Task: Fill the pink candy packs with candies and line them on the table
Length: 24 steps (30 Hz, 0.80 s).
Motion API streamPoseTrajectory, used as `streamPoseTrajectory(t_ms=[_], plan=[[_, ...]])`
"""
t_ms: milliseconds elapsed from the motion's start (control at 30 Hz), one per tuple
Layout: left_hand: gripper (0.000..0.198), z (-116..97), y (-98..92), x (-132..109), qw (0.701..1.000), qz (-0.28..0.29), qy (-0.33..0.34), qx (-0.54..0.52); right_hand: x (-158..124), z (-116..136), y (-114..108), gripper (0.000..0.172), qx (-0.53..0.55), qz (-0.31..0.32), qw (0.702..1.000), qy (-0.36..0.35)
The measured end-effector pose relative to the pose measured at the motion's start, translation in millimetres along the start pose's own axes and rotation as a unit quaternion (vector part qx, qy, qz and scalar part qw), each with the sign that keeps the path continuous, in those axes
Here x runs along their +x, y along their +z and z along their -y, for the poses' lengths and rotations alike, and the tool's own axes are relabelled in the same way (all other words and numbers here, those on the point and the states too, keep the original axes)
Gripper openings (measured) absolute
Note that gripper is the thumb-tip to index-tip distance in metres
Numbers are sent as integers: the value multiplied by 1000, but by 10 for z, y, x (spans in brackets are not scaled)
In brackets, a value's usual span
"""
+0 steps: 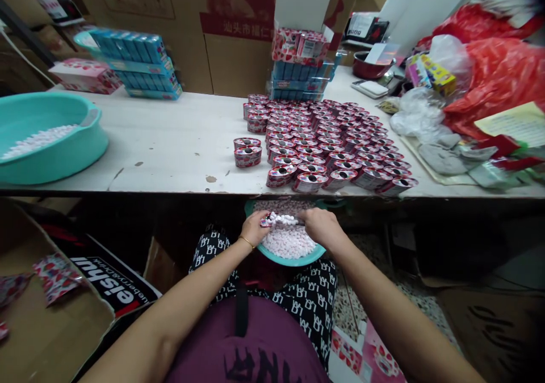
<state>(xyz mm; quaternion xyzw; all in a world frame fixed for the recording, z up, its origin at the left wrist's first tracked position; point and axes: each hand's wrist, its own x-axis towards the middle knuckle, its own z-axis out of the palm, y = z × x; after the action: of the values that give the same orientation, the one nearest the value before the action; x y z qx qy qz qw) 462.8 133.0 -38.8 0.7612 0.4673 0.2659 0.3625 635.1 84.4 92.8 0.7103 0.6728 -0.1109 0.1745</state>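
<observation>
While held low over the lap, just under the table edge, a small heart-shaped tin [268, 221] sits between both hands, heaped with white and pale pink candy pellets that spill past its rim toward the right. The left hand [254, 229] has its fingers curled and pinching the tin's red-printed side; a thin gold bangle circles that wrist. The right hand [322, 227] closes its fingers at the far end of the pellet heap; whether they grip anything cannot be told. Directly beneath lies a teal bowl [293, 259] resting on the person's knees, filled with the same pellets. Above, on the white table [179, 144], many filled tins [323, 144] stand in close rows. A large teal basin [51, 144] with pellets sits at far left, and blue stacked boxes [136, 62] stand behind.
</observation>
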Motion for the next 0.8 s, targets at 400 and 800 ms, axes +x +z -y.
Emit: streamPoseTrajectory(t_ms=[400,800], plan=[[40,56,60,52,999,-26,0,-45,-80,21,-88,35,-22,5,1000,3],[38,73,-25,38,997,-38,32,-61,-159,-231,112,41,30,-53,997,43]])
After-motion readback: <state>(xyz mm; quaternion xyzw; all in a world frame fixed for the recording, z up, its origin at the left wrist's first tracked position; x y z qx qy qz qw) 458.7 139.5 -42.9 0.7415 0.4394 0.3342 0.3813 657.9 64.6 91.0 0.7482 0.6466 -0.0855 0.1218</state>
